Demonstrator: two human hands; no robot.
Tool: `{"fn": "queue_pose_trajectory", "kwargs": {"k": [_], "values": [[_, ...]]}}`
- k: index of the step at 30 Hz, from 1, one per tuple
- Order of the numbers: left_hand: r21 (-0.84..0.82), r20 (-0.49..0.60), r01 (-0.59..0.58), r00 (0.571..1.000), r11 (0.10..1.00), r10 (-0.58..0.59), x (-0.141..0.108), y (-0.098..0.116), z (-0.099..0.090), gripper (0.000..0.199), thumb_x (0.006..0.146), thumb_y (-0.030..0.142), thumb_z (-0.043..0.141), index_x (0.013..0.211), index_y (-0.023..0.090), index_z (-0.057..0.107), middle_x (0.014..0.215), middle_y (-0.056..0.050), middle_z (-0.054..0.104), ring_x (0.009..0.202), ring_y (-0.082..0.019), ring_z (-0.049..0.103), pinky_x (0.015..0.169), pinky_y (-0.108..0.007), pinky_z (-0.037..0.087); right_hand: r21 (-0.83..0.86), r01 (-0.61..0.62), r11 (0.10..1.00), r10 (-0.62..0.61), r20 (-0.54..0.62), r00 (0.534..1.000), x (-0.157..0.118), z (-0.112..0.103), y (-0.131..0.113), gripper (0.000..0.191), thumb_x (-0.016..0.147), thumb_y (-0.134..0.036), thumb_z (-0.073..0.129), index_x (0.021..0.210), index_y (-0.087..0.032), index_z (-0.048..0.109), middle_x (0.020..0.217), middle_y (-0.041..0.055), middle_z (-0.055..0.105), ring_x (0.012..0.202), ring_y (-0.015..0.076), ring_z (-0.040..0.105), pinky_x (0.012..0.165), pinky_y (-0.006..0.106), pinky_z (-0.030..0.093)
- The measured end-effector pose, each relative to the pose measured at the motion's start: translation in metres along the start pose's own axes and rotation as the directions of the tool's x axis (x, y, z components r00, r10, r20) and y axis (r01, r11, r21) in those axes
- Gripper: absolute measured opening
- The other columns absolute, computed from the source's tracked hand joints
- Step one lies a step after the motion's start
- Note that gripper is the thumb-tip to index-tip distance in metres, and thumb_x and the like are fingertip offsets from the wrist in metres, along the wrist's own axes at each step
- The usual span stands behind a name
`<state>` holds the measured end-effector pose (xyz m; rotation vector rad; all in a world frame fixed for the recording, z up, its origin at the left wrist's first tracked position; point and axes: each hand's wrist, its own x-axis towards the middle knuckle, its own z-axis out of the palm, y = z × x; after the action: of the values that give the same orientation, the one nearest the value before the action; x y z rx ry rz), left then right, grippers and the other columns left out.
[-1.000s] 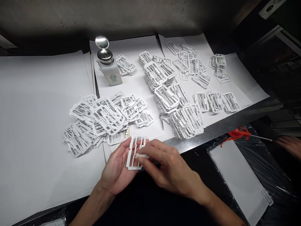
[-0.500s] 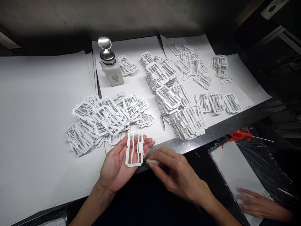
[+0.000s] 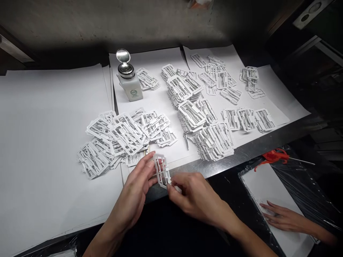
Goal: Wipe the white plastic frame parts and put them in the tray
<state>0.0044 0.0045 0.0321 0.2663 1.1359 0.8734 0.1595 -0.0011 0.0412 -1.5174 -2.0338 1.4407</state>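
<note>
A white slotted plastic frame (image 3: pixel 161 172) is tilted up between my two hands at the table's front edge. My left hand (image 3: pixel 136 187) holds its left side with the fingers behind it. The fingers of my right hand (image 3: pixel 189 189) are pinched at its lower right edge, with a small white piece partly showing under them. Loose heaps of similar white frames (image 3: pixel 125 134) lie beyond my left hand. Stacked frames (image 3: pixel 214 141) stand beyond my right hand, with a small metal clipper (image 3: pixel 186 141) beside them.
A pump bottle (image 3: pixel 131 85) with its lid raised stands at the back. More frames (image 3: pixel 222 79) lie on white paper at the right. Red-handled scissors or pliers (image 3: pixel 275 156) rest near another person's hand (image 3: pixel 284 217), which lies on a white sheet.
The frame has turned from lying flat on my left palm to standing tilted. My right fingers have come to its edge. The other person's hand has shifted left and up.
</note>
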Motion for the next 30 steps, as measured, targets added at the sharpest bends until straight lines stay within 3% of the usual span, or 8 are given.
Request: {"fn": "queue_pose_trajectory", "kwargs": {"k": [3,7,11,13,17,21,26,30], "values": [[0.121,-0.029,0.016,0.999,0.993,-0.012,-0.002,-0.002,0.005,0.050,0.081,0.035,0.058,0.129,0.026,0.047,0.122,-0.005,0.059,0.113,-0.022,0.053,0.094,-0.031,0.040,-0.146,0.146,0.978,-0.145,0.016,0.989,-0.003,-0.001,-0.013,0.014,0.084,-0.016,0.051,0.070,-0.016,0.050,0.066,-0.0026,0.052,0.055,0.0079,0.042,0.054,0.023,0.028],[-0.118,0.098,0.200,0.977,0.973,-0.189,0.004,-0.002,0.004,0.039,0.087,0.038,0.045,0.114,0.014,0.060,0.105,-0.012,0.066,0.095,-0.024,0.062,0.082,-0.035,0.049,0.091,0.126,0.988,-0.133,0.081,0.988,-0.005,-0.015,-0.012,0.009,0.087,-0.023,0.055,0.083,-0.018,0.061,0.067,-0.0037,0.056,0.057,0.0079,0.048,0.053,0.019,0.035],[-0.209,0.114,0.183,0.980,0.961,-0.162,0.010,-0.002,0.000,0.037,0.090,0.035,0.040,0.105,0.010,0.064,0.098,-0.012,0.067,0.089,-0.022,0.064,0.076,-0.032,0.052,0.211,0.019,0.977,0.041,-0.275,0.961,0.007,-0.027,0.003,0.017,0.085,-0.030,0.060,0.097,-0.019,0.063,0.073,-0.0016,0.059,0.060,0.0095,0.051,0.055,0.019,0.041],[-0.195,0.108,0.184,0.980,0.963,-0.165,0.010,-0.003,0.001,0.036,0.089,0.036,0.042,0.102,0.011,0.065,0.095,-0.011,0.068,0.084,-0.021,0.065,0.072,-0.030,0.053,0.170,0.086,0.982,-0.014,-0.384,0.923,0.019,-0.025,0.004,0.018,0.084,-0.028,0.061,0.097,-0.016,0.064,0.082,0.0013,0.061,0.067,0.0110,0.055,0.061,0.021,0.045],[-0.170,-0.047,0.128,0.989,0.977,-0.137,0.007,-0.005,0.004,0.024,0.086,0.033,0.051,0.097,0.017,0.066,0.088,-0.004,0.068,0.076,-0.016,0.065,0.064,-0.024,0.053,0.000,0.239,0.971,-0.229,-0.299,0.926,0.035,-0.016,-0.002,0.017,0.087,-0.023,0.056,0.099,-0.014,0.065,0.089,0.0046,0.061,0.073,0.0125,0.057,0.065,0.022,0.047],[-0.135,-0.058,0.165,0.983,0.977,-0.174,0.007,-0.004,0.003,0.028,0.085,0.036,0.052,0.096,0.015,0.065,0.087,-0.007,0.068,0.074,-0.017,0.065,0.064,-0.026,0.054,-0.112,0.154,0.982,-0.177,-0.241,0.954,0.030,-0.024,0.003,0.013,0.086,-0.022,0.056,0.089,-0.015,0.066,0.083,0.0040,0.060,0.066,0.0125,0.055,0.061,0.024,0.045],[-0.087,-0.042,0.201,0.978,0.976,-0.206,0.009,-0.003,0.001,0.032,0.084,0.040,0.053,0.099,0.013,0.064,0.087,-0.008,0.067,0.074,-0.018,0.065,0.064,-0.027,0.054,-0.120,0.119,0.986,-0.154,-0.345,0.926,0.023,-0.029,0.009,0.013,0.087,-0.022,0.055,0.094,-0.015,0.064,0.082,0.0031,0.059,0.069,0.0124,0.056,0.064,0.024,0.044],[-0.031,-0.117,0.112,0.986,0.993,-0.115,0.009,-0.004,0.001,0.033,0.081,0.043,0.056,0.098,0.016,0.063,0.089,-0.005,0.067,0.073,-0.016,0.065,0.062,-0.024,0.053,-0.177,0.190,0.966,-0.222,-0.181,0.958,0.019,-0.023,0.008,0.012,0.089,-0.020,0.052,0.092,-0.016,0.063,0.084,0.0028,0.057,0.068,0.0116,0.053,0.061,0.022,0.042]]}}
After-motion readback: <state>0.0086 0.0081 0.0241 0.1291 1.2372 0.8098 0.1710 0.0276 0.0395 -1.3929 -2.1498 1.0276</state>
